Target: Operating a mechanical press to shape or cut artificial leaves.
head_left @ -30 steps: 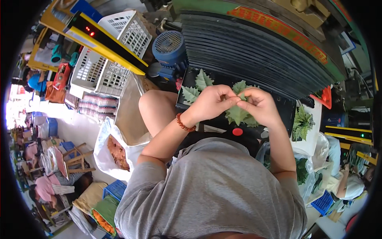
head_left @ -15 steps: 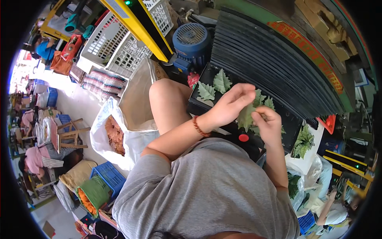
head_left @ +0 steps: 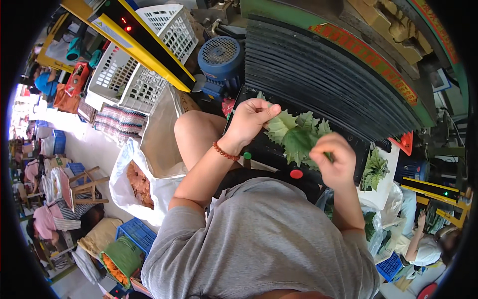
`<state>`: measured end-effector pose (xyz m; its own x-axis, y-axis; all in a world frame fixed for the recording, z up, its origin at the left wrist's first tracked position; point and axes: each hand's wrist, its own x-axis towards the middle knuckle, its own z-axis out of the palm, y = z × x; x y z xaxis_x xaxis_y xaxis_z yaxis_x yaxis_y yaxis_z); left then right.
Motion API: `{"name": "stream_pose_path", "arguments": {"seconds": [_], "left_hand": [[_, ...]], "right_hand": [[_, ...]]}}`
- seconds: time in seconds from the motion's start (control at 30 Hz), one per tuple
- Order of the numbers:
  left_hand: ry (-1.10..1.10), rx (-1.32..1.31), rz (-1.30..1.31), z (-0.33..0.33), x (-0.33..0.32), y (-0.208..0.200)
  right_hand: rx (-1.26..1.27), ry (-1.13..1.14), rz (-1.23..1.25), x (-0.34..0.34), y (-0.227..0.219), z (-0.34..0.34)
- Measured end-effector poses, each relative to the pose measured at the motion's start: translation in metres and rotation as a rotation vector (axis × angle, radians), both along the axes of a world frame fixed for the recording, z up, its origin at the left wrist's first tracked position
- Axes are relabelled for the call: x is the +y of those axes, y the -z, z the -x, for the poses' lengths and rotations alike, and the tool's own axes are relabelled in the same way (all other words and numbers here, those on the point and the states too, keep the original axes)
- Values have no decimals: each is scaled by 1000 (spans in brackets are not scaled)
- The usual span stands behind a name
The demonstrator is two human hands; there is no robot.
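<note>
My left hand, a beaded bracelet on its wrist, pinches the edge of a pale green jagged leaf between thumb and fingers. A darker green leaf overlaps it over the black machine bed. At that darker leaf's right edge is my right hand, slightly blurred, its fingers curled together; what they hold, if anything, I cannot make out. More pale leaves lie behind on the bed, and one leaf tip shows above my left hand.
Behind the bed stands a black ribbed bellows, with a blue motor left of it. A yellow post slants in at upper left. A red button is near my lap. More leaves lie on a white surface at right.
My left hand has drawn back left from over the leaves and now pinches a leaf edge. My right hand has shifted slightly down and right. The yellow post's light turned from green to red.
</note>
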<state>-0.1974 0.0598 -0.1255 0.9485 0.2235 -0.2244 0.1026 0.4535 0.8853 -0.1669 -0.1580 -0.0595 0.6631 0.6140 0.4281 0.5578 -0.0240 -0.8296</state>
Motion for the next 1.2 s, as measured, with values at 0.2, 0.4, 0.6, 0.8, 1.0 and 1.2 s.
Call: {"name": "stream_pose_path", "arguments": {"seconds": [0.2,0.4,0.6,0.8,1.0,1.2], "left_hand": [[93,-22,-153,-16,-2,-26],[-12,-34,-280,-27,3,-18],[183,-193,-426,-29,-18,-42],[287,-95,-86,-25,-18,-36],[-218,-120,-263,-37,32,9],[-2,-484,-684,-26,-10,-68]], "right_hand": [[-48,-11,-92,3,-30,-13],[326,24,-1,3,-30,-37],[471,42,78,14,-13,-43],[214,39,120,13,-10,-27],[8,18,57,-8,-32,-18],[345,69,98,-3,-12,-43]]}}
